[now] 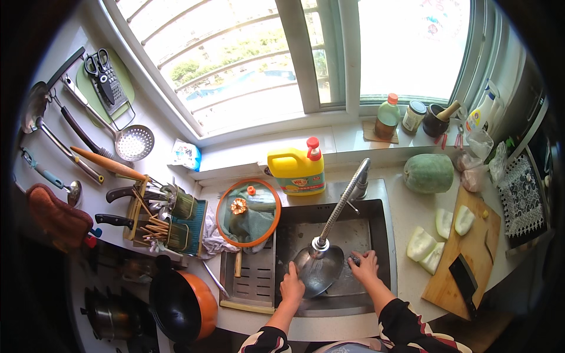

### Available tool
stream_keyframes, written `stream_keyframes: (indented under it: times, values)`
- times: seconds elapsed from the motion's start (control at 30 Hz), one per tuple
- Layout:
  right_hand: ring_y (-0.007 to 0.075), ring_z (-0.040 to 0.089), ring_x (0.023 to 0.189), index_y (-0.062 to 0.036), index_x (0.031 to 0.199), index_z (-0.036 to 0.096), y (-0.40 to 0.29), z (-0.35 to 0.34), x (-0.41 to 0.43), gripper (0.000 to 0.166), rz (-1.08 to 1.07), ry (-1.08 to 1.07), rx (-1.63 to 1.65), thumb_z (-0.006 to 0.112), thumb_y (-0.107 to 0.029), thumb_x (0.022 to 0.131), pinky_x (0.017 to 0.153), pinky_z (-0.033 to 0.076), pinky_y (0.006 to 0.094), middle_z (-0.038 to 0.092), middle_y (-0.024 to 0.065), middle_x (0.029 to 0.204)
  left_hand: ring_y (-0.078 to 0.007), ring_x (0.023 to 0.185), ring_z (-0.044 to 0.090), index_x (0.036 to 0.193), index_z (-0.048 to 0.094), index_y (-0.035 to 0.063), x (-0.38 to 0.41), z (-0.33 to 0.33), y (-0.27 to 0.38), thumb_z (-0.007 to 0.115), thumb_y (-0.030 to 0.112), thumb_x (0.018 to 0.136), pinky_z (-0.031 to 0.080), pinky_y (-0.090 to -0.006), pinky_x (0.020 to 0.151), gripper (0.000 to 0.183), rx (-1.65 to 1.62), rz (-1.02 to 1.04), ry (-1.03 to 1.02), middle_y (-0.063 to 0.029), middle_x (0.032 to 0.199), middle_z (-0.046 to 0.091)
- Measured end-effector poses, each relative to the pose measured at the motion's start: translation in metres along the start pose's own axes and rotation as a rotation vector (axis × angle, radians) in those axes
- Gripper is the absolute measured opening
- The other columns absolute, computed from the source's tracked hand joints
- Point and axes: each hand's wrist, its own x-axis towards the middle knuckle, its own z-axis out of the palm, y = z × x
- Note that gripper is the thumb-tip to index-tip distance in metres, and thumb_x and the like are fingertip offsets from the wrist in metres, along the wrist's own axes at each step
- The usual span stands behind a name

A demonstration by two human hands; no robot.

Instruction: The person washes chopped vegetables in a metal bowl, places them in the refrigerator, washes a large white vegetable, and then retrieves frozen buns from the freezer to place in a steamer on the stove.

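My left hand (292,284) grips the near-left rim of a round metal bowl (324,278), which is tilted inside the stainless steel sink (385,247). Above it hangs the coiled spout of the faucet (339,211), and water appears to run from its head into the bowl. To the right of the bowl, my right hand (366,267) holds a small dark scouring pad (354,259), apart from the bowl. Most of the pad is hidden by my fingers.
Left of the sink are a glass lid (265,212) with an orange rim, a drainer (254,287) and a wok (205,304). Behind stands a yellow jug (293,170). On the right are a winter melon (428,173), melon pieces (419,244) and a cutting board (459,247) bearing a cleaver (465,278).
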Motion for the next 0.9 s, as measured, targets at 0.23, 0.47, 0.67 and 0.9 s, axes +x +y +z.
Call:
stream_keyframes:
  times: [0.23,0.47,0.67,0.9]
  values:
    - [0.0384,0.05,0.102,-0.0235,0.13,0.046,-0.008,-0.071,0.023,0.062,-0.358,-0.358,0.18,0.062,-0.005,0.074,0.089,0.044,0.0405,0.045,0.0168,0.108,-0.0448,0.074,0.061,0.134,0.034,0.0127,-0.004,-0.01,0.01,0.051,0.009,0.08,0.051,-0.0495,0.067,0.057,0.211,0.108,-0.059,-0.0274,0.09,0.058]
    - [0.0335,0.048,0.111,-0.0058,0.125,0.047,-0.041,-0.052,0.021,0.067,-0.775,-0.271,0.392,0.055,0.009,0.06,0.095,0.04,0.0384,0.05,0.015,0.121,-0.0443,0.074,0.062,0.133,0.036,0.0145,-0.011,-0.003,0.017,0.051,0.011,0.08,0.051,-0.0504,0.068,0.055,0.186,0.186,-0.119,-0.0265,0.089,0.058]
    - [0.0314,0.035,0.129,-0.0047,0.127,0.049,-0.026,-0.031,0.034,0.055,-0.525,-0.459,0.937,0.058,-0.004,0.073,0.11,0.021,0.0377,0.042,0.0131,0.138,-0.0447,0.075,0.061,0.133,0.036,0.0177,-0.01,-0.014,0.026,0.051,0.01,0.079,0.05,-0.0505,0.068,0.057,0.178,0.159,-0.105,-0.0254,0.09,0.058]
    - [0.0313,0.039,0.126,-0.0074,0.12,0.057,-0.018,-0.025,0.035,0.04,-0.493,-0.288,0.726,0.061,-0.019,0.082,0.104,0.031,0.0369,0.039,0.013,0.14,-0.0449,0.077,0.061,0.133,0.035,0.0209,-0.004,-0.01,0.024,0.051,0.011,0.08,0.049,-0.0519,0.07,0.057,0.158,0.114,-0.126,-0.0246,0.091,0.059]
